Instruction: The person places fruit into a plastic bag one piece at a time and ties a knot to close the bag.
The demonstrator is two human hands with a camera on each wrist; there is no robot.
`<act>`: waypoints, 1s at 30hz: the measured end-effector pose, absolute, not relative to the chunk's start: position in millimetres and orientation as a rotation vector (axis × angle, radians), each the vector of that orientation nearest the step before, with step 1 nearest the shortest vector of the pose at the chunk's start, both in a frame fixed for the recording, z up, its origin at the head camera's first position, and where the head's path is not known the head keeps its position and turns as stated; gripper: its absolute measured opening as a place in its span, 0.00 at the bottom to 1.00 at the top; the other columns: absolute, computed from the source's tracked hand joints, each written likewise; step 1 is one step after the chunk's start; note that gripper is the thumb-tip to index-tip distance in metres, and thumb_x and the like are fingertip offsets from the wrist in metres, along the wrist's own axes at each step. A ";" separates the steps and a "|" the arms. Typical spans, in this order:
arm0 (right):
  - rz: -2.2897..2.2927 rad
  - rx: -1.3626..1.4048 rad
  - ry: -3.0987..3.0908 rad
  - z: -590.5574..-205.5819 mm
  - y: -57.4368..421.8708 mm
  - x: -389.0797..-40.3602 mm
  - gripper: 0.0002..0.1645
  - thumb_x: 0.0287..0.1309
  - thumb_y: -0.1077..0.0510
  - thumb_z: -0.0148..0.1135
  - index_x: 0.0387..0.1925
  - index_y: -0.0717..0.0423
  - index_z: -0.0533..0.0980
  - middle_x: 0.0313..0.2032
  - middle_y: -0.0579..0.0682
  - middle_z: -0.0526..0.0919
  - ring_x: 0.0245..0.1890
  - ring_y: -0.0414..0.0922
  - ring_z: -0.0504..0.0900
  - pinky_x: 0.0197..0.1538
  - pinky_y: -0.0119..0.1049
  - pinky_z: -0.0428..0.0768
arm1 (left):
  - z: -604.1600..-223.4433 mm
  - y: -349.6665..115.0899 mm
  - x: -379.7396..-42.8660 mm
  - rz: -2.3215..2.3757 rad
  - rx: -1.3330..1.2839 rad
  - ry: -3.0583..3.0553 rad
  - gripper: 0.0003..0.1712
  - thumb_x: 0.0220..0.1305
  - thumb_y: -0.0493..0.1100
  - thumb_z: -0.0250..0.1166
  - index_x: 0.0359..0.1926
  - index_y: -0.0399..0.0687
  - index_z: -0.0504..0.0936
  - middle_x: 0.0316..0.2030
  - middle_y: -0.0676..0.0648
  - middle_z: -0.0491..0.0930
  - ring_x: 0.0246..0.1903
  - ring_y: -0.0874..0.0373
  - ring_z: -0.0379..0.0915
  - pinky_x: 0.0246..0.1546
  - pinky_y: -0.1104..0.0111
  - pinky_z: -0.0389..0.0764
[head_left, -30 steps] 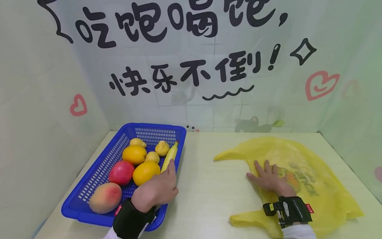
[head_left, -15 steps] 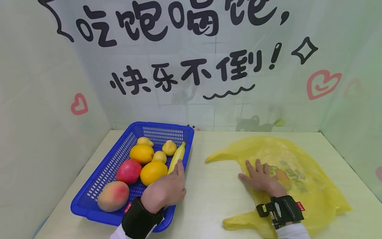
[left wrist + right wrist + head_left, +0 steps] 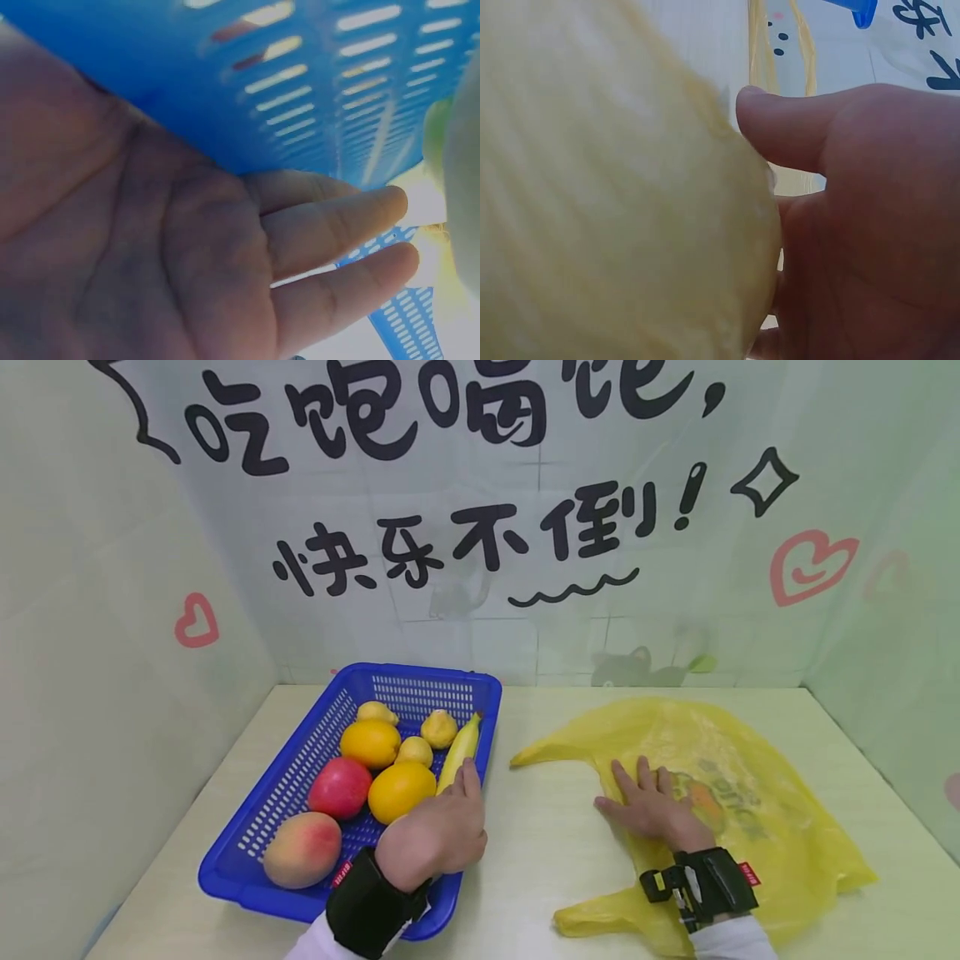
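Observation:
In the head view my left hand (image 3: 444,833) is at the right long side of a blue slotted plastic basket (image 3: 491,693), gripping its wall. Straight fingers (image 3: 337,292) lie along the wall in the left wrist view, thumb hidden. Close by its fingertips is a banana (image 3: 459,752). The basket also holds a peach (image 3: 302,852), a red fruit (image 3: 339,787), orange-yellow fruits (image 3: 402,791) and several smaller yellow ones (image 3: 438,727). My right hand (image 3: 658,810) rests spread on a flat yellow plastic bag (image 3: 765,868); in the right wrist view the bag hides much of its fingers.
The pale tabletop (image 3: 517,843) shows between basket and bag. A printed backdrop (image 3: 480,635) with dark writing stands behind the table, and side panels (image 3: 112,735) close off both sides. Two bag handles (image 3: 600,917) point left.
The basket and my left hand have slid right together, with the fruit inside. My right hand and the bag have shifted a little to the left.

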State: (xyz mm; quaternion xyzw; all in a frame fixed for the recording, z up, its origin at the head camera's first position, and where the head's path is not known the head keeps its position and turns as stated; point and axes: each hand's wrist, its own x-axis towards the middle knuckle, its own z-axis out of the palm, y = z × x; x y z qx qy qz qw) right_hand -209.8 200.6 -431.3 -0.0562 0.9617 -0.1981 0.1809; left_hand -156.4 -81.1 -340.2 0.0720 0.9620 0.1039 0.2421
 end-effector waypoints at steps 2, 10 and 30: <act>-0.555 -0.173 2.721 -431.5 199.5 -208.9 0.49 0.70 0.34 0.44 0.77 0.59 0.44 0.74 0.76 0.34 0.71 0.79 0.34 0.59 0.84 0.39 | -341.4 -82.9 -156.4 0.281 0.229 2.664 0.49 0.70 0.51 0.58 0.78 0.40 0.39 0.77 0.39 0.48 0.73 0.45 0.57 0.72 0.50 0.59; -0.566 -0.183 2.755 -433.0 200.3 -209.3 0.50 0.71 0.36 0.45 0.77 0.63 0.42 0.74 0.74 0.37 0.71 0.78 0.38 0.61 0.82 0.43 | -326.0 -104.6 -153.4 0.236 0.341 2.798 0.36 0.72 0.57 0.53 0.72 0.41 0.62 0.77 0.36 0.48 0.76 0.37 0.45 0.72 0.40 0.52; -0.814 -0.195 2.762 -425.4 208.5 -212.1 0.42 0.55 0.42 0.68 0.54 0.63 0.55 0.47 0.65 0.70 0.52 0.67 0.64 0.37 0.47 0.72 | -340.6 -133.4 -166.3 0.057 0.340 2.580 0.42 0.41 0.43 0.80 0.59 0.46 0.70 0.53 0.41 0.64 0.53 0.43 0.60 0.50 0.47 0.80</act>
